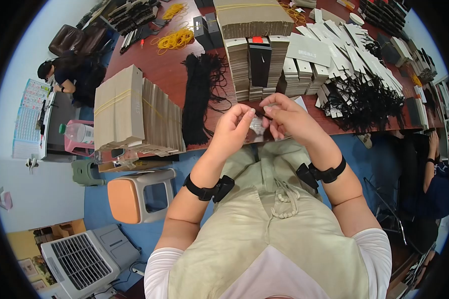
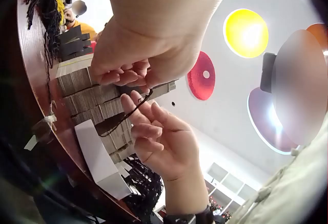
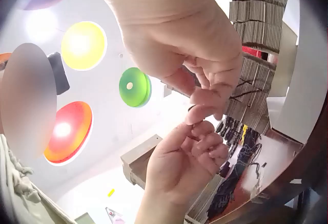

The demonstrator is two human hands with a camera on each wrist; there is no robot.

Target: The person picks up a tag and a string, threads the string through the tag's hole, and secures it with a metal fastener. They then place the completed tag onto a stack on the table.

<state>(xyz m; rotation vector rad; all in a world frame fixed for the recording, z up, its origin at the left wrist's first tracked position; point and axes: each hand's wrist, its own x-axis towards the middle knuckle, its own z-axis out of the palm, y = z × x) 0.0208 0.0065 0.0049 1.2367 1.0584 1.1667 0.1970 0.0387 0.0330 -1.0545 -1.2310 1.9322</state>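
A thin black cord (image 2: pixel 129 114) runs between the two hands above the table's front edge, one end hanging loose in the left wrist view. My left hand (image 1: pixel 233 125) pinches it between thumb and curled fingers. Close on the other side, my right hand (image 1: pixel 286 115) has its thumb and index finger together on the cord, its other fingers loosely bent. The fingertips of both hands nearly meet in the right wrist view, hiding most of the cord there. Just beyond the hands stand stacks of cardboard pieces (image 1: pixel 238 70) with a black box (image 1: pixel 260 62) against them.
A bundle of black cords (image 1: pixel 200 99) lies left of the hands, beside banded cardboard stacks (image 1: pixel 122 107). To the right are white tags (image 1: pixel 351 45) with a tangle of black cords (image 1: pixel 366 102). Yellow bands (image 1: pixel 175 40) lie farther back. A stool (image 1: pixel 134 198) stands at lower left.
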